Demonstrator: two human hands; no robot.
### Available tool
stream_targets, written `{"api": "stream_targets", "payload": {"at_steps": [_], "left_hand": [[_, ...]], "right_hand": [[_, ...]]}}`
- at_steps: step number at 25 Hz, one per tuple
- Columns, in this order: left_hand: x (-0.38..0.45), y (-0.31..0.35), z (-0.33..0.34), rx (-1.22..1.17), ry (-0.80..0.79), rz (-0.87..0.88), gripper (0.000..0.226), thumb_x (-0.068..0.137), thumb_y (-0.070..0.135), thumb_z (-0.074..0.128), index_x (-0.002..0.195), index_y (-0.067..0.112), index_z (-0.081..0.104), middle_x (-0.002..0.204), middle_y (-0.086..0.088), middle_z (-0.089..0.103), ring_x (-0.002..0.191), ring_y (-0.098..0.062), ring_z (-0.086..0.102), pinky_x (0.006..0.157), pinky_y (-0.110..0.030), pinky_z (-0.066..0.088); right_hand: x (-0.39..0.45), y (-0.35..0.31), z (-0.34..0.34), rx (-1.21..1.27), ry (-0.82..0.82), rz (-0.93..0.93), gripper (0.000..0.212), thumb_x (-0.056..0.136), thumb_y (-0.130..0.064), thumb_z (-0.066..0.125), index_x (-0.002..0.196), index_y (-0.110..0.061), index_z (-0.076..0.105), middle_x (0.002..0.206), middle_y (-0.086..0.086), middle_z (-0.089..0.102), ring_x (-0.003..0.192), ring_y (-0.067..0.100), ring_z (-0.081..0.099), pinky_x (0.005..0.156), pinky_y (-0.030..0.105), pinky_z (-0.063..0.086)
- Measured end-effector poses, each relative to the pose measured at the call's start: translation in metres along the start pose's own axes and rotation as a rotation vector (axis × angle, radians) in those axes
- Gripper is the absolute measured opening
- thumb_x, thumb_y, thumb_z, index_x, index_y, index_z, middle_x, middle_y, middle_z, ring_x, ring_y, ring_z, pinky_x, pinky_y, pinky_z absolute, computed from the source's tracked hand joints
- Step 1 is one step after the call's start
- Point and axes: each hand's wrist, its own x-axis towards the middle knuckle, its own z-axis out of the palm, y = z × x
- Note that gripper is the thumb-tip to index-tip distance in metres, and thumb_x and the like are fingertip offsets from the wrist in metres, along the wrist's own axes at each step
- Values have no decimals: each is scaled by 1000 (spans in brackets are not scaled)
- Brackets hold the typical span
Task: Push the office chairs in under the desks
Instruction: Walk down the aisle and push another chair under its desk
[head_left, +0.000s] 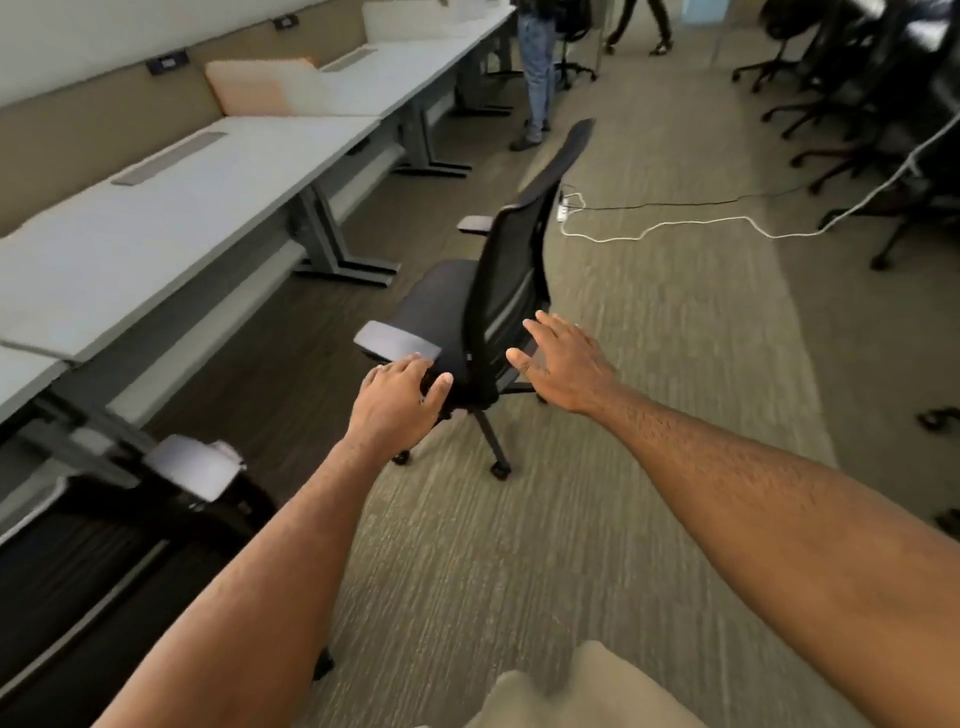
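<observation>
Far off to the left of both hands runs the long pale surface (171, 208), its grey legs planted on the dark floor strip, and nothing is parked beneath the stretch ahead. Down by the left elbow sits a second chair (130, 525), blurred, its armrest close to the forearm, so a careless swing could clip it. Now the left hand (397, 400): fingers loosely spread, palm down, fingertips at the near armrest (397, 340) of the black chair (467, 312); whether it is truly touching I cannot tell, but it grips nothing. The chair itself stands out on the carpet, well apart from the surface, seat turned towards it, backrest side-on to us. Just right of that backrest hovers the right hand (563, 364), wide open, fingers fanned, empty too.

Here is the worry. A push on one armrest alone would likely spin the swivel seat rather than roll the base, and the chair would veer. Drive it straight and the far armrest or the wheels may knock the grey leg (332, 244) beyond the left hand. Armrests that ride too high could jam against the surface edge. Further right, past the right hand, a white cable (670, 224) and power strip lie on the carpet, ready to snag a wheel if the chair rolls back that way.
</observation>
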Motion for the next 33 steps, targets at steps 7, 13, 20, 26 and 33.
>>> {"api": "stream_targets", "payload": {"at_steps": [7,13,20,26,33], "left_hand": [[85,118,30,-54,-67,107,69,99,53,45,156,19,26,168,-5,2,153,-26,6,122,-46,13],[193,160,32,2,128,172,67,100,51,43,155,17,27,168,-7,2,153,-26,3,122,-44,5],[354,176,29,143,42,-24,76,96,61,39,157,19,18,166,-10,12,151,-31,15,122,-51,13],[417,184,36,192,-11,-184,77,95,63,38,156,21,17,151,-14,40,132,-38,45,100,-53,41],[451,174,26,408,198,-274,69,95,72,18,100,16,56,88,-6,65,76,-25,63,58,-35,38]], "right_hand": [[12,122,-46,2,24,117,72,100,-61,26,156,-15,22,165,7,16,151,24,12,120,43,8],[91,183,-62,2,39,104,74,99,-62,26,156,-16,21,165,6,15,151,23,12,121,44,9],[259,244,-97,-45,43,4,75,98,-64,26,157,-18,19,166,6,14,151,23,14,121,45,10],[397,268,-116,74,150,-60,81,94,-69,26,155,-15,25,164,11,19,150,26,17,120,50,18],[550,289,-104,157,116,-65,69,95,-67,29,144,-22,49,161,12,26,147,31,23,120,42,15]]}}
